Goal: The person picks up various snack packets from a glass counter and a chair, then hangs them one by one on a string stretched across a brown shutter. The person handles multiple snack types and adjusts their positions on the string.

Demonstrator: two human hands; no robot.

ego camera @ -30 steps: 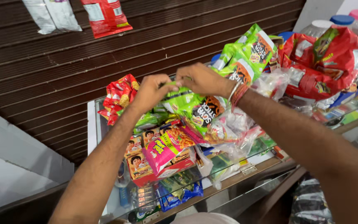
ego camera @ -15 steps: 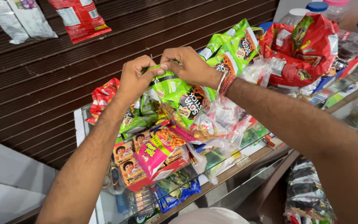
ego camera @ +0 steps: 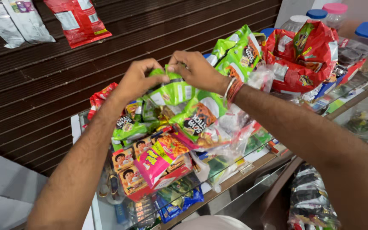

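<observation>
**Both hands pinching green snack packet over counter**

L hand (ego camera: 139, 79) and R hand (ego camera: 196, 70) both grip the top edge of a green snack packet (ego camera: 172, 90), fingers clenched on it, above the glass counter (ego camera: 231, 181) mid-back. Looks like separating/opening; next needs opposed pull. Packets heaped on counter, brown slatted wall (ego camera: 43, 98) behind, lidded jars (ego camera: 320, 17) at right corner.

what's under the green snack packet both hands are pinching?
Under the green snack packet, pinched by the left hand and right hand, more green packets and a pink packet lie piled on the glass counter. Anything deeper is covered.
</observation>
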